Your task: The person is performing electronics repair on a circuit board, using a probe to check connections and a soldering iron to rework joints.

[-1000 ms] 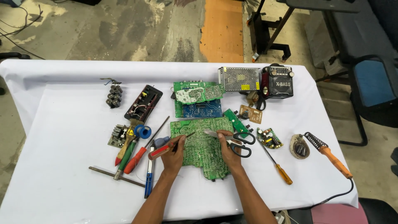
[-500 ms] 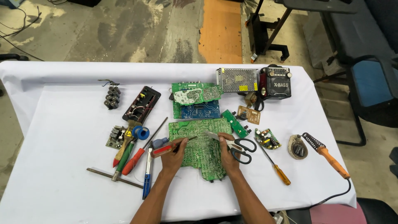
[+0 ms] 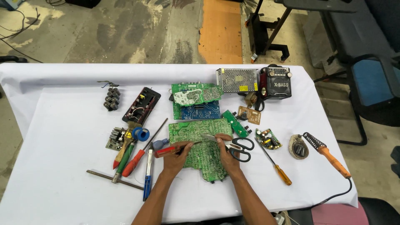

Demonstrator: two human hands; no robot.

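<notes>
The left hand (image 3: 175, 160) pinches a red-handled screwdriver (image 3: 171, 151) in its fingers, tip on the green circuit board (image 3: 200, 133) — which lies flat at the middle of the white worktop (image 3: 62, 125). The right hand (image 3: 227, 156) rests on the board, fingers closed around metal tweezers (image 3: 212, 138) — black scissors (image 3: 241, 149) just beside it.

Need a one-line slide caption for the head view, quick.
Left hand holds a red-handled screwdriver and right hand tweezers over a green circuit board.
</notes>
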